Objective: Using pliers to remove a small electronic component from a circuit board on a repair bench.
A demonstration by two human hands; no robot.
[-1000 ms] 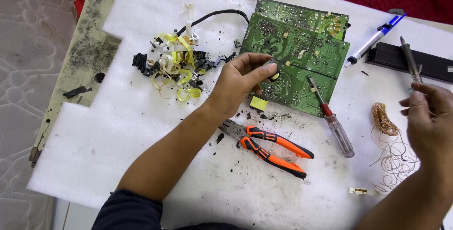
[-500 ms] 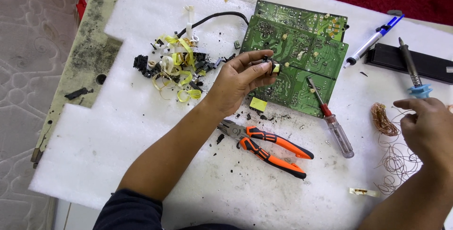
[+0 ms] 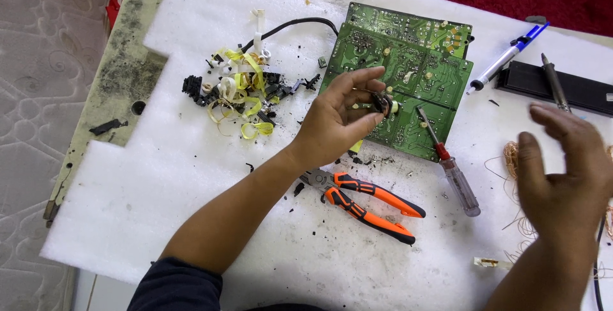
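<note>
My left hand (image 3: 341,119) hovers over the lower edge of two green circuit boards (image 3: 415,49) and pinches a small black and cream component (image 3: 384,104) between thumb and fingertips. At the right, my right hand (image 3: 565,167) is raised above the table with fingers apart and blurred, holding nothing. A soldering iron (image 3: 553,81) lies beyond it, across a flat black box (image 3: 578,94). Just right of my left hand, a red-handled screwdriver (image 3: 448,161) lies with its tip on the board. Orange and black pliers (image 3: 370,200) lie below my left wrist.
A pile of yellow tape strips and black parts (image 3: 239,97) sits left of the boards, with a black cable (image 3: 290,25) behind it. Copper wire (image 3: 511,158) lies tangled at the right. A blue and white pen-like tool (image 3: 507,57) lies at the back right. White foam sheet (image 3: 147,202) covers the table.
My right hand let go of the soldering iron, which now lies on the black box, and moved left with its fingers spread. My left hand turned the small component slightly.
</note>
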